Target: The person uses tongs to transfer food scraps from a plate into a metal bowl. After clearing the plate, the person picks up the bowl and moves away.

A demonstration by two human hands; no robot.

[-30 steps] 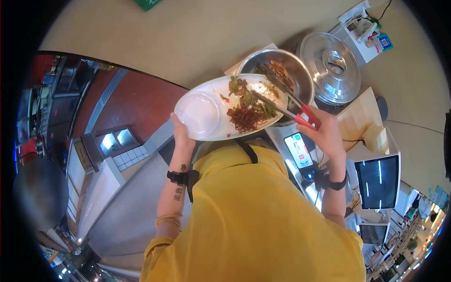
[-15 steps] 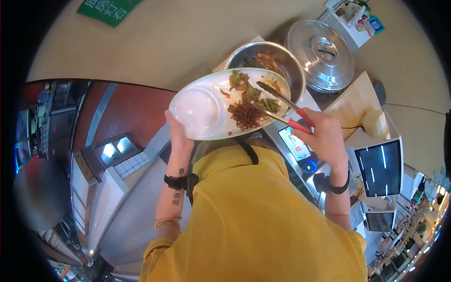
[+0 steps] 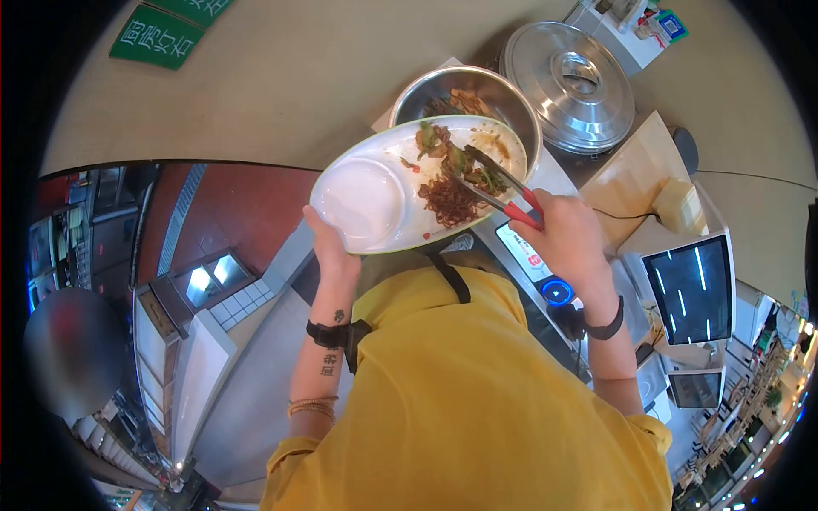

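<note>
My left hand (image 3: 331,249) grips the near rim of a white oval divided plate (image 3: 375,200), held tilted at chest height. Brown noodles and green vegetables (image 3: 452,183) lie in its right-hand section; the round left section is bare. My right hand (image 3: 567,238) holds red-handled metal tongs (image 3: 498,189), whose tips rest in the food on the plate. Just behind the plate stands a steel bowl (image 3: 511,98) with more cooked food in it.
A steel pot lid (image 3: 575,81) sits to the right of the bowl. A weighing device with a lit blue button (image 3: 554,291) and a dark monitor (image 3: 690,289) stand at the right. A green sign (image 3: 158,36) hangs on the beige wall.
The tongs have come out of the steel bowl and down onto the food on the plate. Plate and hands have drifted slightly up and left in view.
</note>
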